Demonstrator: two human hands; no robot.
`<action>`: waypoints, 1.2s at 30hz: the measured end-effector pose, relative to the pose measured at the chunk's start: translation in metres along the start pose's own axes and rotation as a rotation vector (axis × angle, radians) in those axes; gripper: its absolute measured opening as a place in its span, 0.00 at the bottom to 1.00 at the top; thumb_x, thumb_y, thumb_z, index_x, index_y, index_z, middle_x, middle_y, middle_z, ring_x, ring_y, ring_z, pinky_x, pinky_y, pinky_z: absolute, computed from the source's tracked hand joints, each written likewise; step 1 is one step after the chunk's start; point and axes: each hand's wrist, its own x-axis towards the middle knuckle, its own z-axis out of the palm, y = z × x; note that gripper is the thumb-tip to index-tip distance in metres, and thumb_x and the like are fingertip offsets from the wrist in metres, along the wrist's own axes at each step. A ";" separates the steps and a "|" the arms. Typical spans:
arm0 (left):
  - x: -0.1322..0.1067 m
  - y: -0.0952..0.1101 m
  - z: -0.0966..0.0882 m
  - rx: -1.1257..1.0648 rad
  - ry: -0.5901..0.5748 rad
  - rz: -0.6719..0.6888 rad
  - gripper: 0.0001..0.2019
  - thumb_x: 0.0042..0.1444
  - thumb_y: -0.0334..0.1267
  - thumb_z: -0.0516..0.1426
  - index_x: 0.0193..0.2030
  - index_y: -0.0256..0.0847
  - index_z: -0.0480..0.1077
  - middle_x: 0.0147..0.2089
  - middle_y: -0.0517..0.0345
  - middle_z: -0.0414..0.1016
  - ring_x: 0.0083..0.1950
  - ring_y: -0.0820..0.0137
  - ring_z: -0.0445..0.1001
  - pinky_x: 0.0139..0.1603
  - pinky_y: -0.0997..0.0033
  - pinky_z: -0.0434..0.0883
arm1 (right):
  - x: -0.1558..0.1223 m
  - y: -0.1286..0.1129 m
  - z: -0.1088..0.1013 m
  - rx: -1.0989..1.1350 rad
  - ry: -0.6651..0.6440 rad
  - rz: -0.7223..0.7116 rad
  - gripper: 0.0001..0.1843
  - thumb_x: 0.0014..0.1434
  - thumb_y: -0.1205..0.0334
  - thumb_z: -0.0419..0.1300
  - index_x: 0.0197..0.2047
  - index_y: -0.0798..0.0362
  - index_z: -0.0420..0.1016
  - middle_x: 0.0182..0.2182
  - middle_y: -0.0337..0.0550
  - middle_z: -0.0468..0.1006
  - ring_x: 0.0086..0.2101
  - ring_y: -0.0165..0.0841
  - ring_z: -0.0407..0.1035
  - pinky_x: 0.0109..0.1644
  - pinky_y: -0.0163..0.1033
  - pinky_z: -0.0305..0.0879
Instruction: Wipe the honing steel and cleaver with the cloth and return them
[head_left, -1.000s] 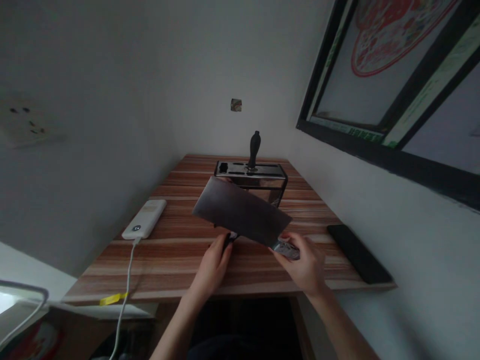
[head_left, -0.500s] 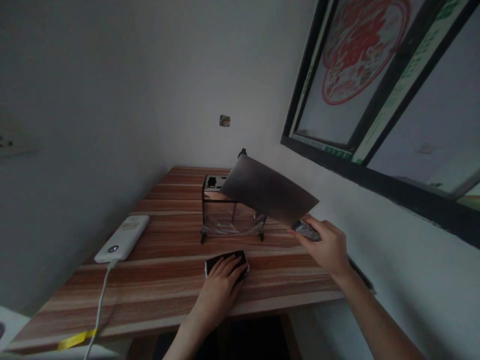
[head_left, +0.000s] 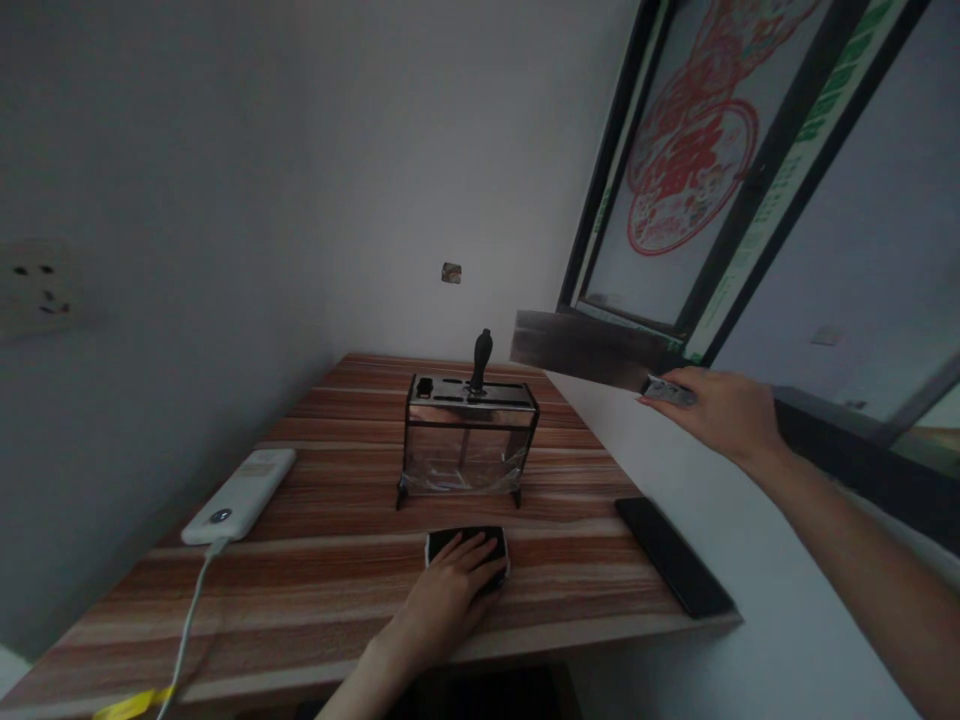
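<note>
A cleaver [head_left: 585,345] with a broad grey blade is in my right hand [head_left: 712,400], whose fingers are closed round its handle. Its blade points left, raised above the table near the right wall. My left hand [head_left: 457,590] lies flat, fingers stretched out, on a small black block-like object with a white edge [head_left: 491,540]; its kind is hard to make out, partly covered by the hand. Behind it stands a knife block [head_left: 469,450] with clear sides and a slotted top. One black knife handle [head_left: 482,358] sticks up from a slot there.
On the left of the wood-grain table [head_left: 337,590] lies a white power bank [head_left: 244,495] with a white cable [head_left: 187,625]. A flat black phone-like slab [head_left: 675,557] lies at the right edge. Walls and a framed window [head_left: 694,180] bound the table.
My right hand has carried the cleaver to the right and up, away from the knife block, exposing its top and the black handle. My left hand stays on the black object. The view has shifted.
</note>
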 end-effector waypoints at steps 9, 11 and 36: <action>-0.004 -0.022 -0.040 -0.087 0.374 0.004 0.15 0.61 0.36 0.51 0.54 0.48 0.68 0.54 0.53 0.71 0.55 0.65 0.70 0.56 0.63 0.68 | 0.076 0.020 -0.013 -0.067 -0.165 -0.198 0.18 0.46 0.45 0.64 0.29 0.53 0.78 0.27 0.48 0.78 0.24 0.34 0.66 0.27 0.39 0.38; -0.004 -0.035 -0.057 -0.112 0.532 -0.022 0.14 0.62 0.36 0.48 0.50 0.44 0.70 0.52 0.50 0.72 0.54 0.64 0.69 0.55 0.63 0.67 | 0.090 0.021 -0.017 -0.100 -0.192 -0.228 0.20 0.44 0.44 0.65 0.31 0.53 0.79 0.27 0.48 0.79 0.24 0.33 0.66 0.28 0.39 0.38; 0.020 -0.120 -0.067 -0.531 0.845 -0.286 0.14 0.56 0.45 0.52 0.44 0.39 0.66 0.46 0.50 0.72 0.46 0.65 0.73 0.49 0.62 0.70 | 0.156 0.009 -0.021 -0.131 -0.207 -0.588 0.19 0.52 0.47 0.61 0.26 0.57 0.76 0.20 0.41 0.76 0.23 0.26 0.62 0.31 0.38 0.44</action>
